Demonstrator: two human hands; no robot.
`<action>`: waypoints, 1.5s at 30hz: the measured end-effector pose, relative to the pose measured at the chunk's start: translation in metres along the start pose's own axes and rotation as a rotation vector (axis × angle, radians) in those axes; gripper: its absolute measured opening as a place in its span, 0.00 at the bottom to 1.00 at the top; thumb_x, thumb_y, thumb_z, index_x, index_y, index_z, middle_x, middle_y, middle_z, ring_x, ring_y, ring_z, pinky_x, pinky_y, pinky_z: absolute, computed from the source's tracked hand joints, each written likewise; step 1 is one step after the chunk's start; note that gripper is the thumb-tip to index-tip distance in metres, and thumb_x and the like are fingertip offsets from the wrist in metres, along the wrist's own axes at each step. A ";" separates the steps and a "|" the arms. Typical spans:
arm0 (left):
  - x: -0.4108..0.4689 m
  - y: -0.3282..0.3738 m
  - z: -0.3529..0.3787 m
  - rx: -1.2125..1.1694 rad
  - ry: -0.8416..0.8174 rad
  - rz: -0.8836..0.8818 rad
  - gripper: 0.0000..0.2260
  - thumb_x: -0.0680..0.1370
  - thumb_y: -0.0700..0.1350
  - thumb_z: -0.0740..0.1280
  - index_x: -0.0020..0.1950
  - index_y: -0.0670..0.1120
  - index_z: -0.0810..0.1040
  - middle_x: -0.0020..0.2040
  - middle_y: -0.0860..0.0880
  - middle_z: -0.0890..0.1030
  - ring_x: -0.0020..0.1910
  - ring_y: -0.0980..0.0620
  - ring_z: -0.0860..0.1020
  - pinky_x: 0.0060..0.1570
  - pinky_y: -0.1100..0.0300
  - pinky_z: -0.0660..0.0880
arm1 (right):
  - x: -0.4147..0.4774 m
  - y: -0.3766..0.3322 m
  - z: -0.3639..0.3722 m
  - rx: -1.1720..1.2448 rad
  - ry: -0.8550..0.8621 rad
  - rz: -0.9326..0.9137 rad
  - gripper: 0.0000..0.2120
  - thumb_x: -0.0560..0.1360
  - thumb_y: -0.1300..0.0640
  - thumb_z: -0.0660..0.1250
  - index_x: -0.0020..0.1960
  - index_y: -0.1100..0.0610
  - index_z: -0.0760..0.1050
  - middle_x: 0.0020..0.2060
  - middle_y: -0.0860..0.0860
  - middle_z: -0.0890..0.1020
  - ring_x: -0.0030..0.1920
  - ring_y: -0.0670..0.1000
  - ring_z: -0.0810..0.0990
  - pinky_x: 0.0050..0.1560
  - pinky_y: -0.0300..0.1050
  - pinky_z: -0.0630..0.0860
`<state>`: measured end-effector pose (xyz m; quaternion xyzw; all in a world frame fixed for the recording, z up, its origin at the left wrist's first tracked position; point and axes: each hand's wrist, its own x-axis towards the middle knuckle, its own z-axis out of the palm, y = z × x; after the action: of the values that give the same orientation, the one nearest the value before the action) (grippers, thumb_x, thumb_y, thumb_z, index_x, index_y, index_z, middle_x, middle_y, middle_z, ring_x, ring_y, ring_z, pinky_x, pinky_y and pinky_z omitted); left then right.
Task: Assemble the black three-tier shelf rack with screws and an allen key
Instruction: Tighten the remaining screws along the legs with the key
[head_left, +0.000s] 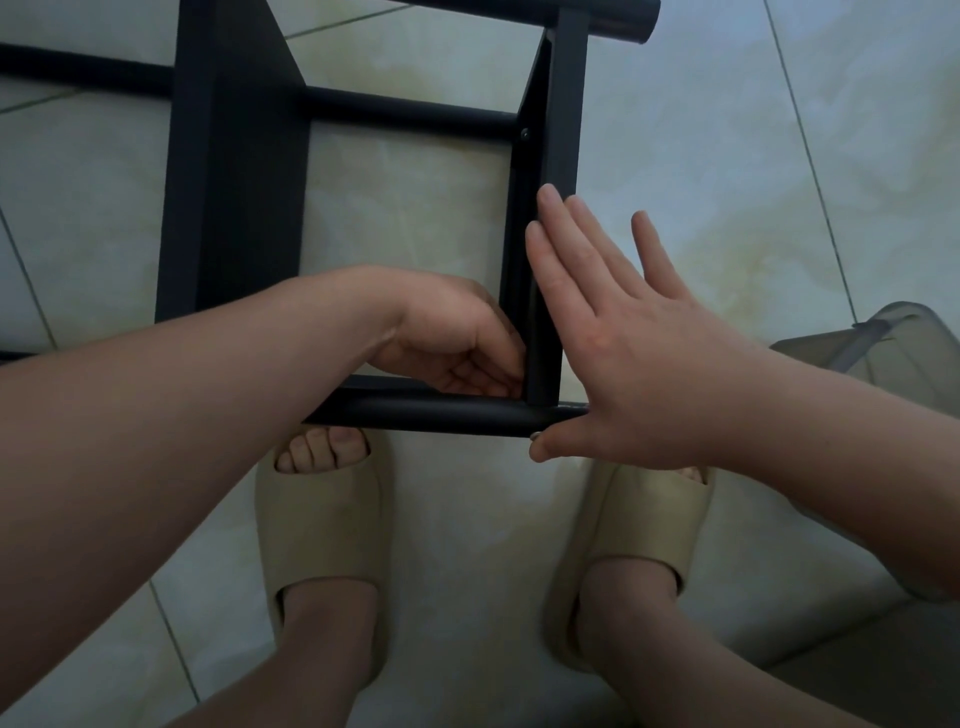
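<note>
The black shelf rack (234, 171) lies on its side on the tiled floor. A near black tube (441, 415) runs across below a black shelf panel (556, 156). My left hand (457, 338) reaches inside the frame, its curled fingers pinching at the inner corner where panel and tube meet. My right hand (634, 338) lies flat with straight fingers against the panel's outer face. Its thumb presses a small silver screw (534, 435) at the tube's end. A fitted screw (524, 134) shows on a far crossbar joint. No allen key is in sight.
My two feet in beige slippers (322, 530) stand just below the near tube. A grey translucent bin (883, 353) sits at the right edge. Another black tube (613, 21) crosses the top. Pale marbled tiles (727, 130) surround the rack.
</note>
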<state>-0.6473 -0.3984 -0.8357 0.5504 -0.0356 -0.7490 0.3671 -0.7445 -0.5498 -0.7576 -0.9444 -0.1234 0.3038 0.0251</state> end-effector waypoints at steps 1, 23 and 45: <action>0.000 0.000 0.000 0.010 0.001 0.004 0.14 0.76 0.34 0.67 0.36 0.46 0.87 0.39 0.47 0.85 0.36 0.55 0.82 0.38 0.65 0.78 | 0.000 0.000 0.000 -0.001 0.001 0.000 0.69 0.65 0.21 0.64 0.79 0.62 0.27 0.77 0.58 0.26 0.79 0.57 0.28 0.78 0.63 0.33; 0.002 0.001 -0.001 -0.041 -0.007 -0.009 0.09 0.76 0.32 0.67 0.41 0.42 0.83 0.39 0.46 0.83 0.37 0.54 0.82 0.41 0.65 0.80 | 0.000 0.000 0.000 -0.009 0.001 -0.003 0.68 0.63 0.21 0.60 0.79 0.63 0.29 0.78 0.58 0.27 0.79 0.57 0.29 0.78 0.63 0.34; 0.003 0.010 -0.002 0.227 0.009 -0.040 0.06 0.77 0.39 0.70 0.41 0.48 0.82 0.39 0.50 0.83 0.36 0.54 0.77 0.41 0.60 0.71 | 0.000 0.001 0.000 0.004 -0.006 -0.008 0.69 0.64 0.21 0.63 0.79 0.63 0.29 0.78 0.58 0.28 0.79 0.57 0.29 0.79 0.62 0.35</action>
<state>-0.6407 -0.4066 -0.8351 0.5925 -0.1074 -0.7449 0.2874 -0.7445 -0.5504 -0.7580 -0.9429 -0.1270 0.3065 0.0277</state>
